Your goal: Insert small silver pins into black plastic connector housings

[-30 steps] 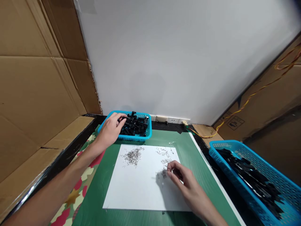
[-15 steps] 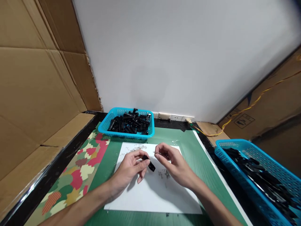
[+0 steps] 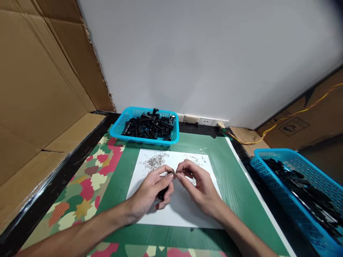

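Observation:
Above a white sheet (image 3: 184, 214), my left hand (image 3: 154, 187) is closed around a small black part (image 3: 162, 193), which is mostly hidden by the fingers. My right hand (image 3: 198, 184) pinches something thin and small at the upper end of that part; its shape is too small to make out. The fingertips of both hands nearly meet. Behind my left hand, a pile of tiny metal pieces (image 3: 155, 162) lies on the sheet. More tiny pieces (image 3: 194, 159) are scattered behind my right hand.
At the back, a blue basket (image 3: 144, 141) holds many black parts. Another blue basket (image 3: 284, 189) with long black parts stands at the right. Cardboard (image 3: 40, 82) rises on the left. A yellow cable (image 3: 264, 135) runs from sockets (image 3: 206, 122) along the wall.
My hands have come together at the black part, which has turned and is now more hidden in my left hand. The view has tilted down, showing more of the metal pile.

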`<state>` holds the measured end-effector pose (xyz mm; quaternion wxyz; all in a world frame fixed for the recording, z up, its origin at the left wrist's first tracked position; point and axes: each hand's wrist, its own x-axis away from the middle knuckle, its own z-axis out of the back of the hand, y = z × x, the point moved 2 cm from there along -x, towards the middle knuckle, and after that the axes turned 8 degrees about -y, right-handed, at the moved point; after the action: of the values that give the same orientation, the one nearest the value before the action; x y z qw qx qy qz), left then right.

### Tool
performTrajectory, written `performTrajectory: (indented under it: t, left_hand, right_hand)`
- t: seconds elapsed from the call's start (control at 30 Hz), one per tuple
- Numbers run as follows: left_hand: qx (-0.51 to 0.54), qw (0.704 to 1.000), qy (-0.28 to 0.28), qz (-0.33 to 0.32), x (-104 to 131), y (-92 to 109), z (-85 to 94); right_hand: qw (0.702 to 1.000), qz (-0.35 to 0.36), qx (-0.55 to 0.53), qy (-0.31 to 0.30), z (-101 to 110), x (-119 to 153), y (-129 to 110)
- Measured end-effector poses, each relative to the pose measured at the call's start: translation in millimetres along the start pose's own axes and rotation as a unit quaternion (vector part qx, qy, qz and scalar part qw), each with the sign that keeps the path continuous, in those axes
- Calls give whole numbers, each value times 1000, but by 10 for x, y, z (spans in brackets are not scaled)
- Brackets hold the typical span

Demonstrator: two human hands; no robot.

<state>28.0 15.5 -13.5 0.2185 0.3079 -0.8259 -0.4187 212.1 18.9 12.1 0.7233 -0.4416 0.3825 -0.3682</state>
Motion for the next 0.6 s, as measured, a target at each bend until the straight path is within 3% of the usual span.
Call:
performTrajectory:
  t: [0.33, 0.6]
  left_hand:
    - [-67, 994, 65, -57, -22, 28, 60]
    - [-60, 994, 60, -62, -27, 0, 103]
  right_hand:
    - [999, 0, 39, 14, -43, 33, -8]
    - [998, -2, 62, 12, -11, 15, -5]
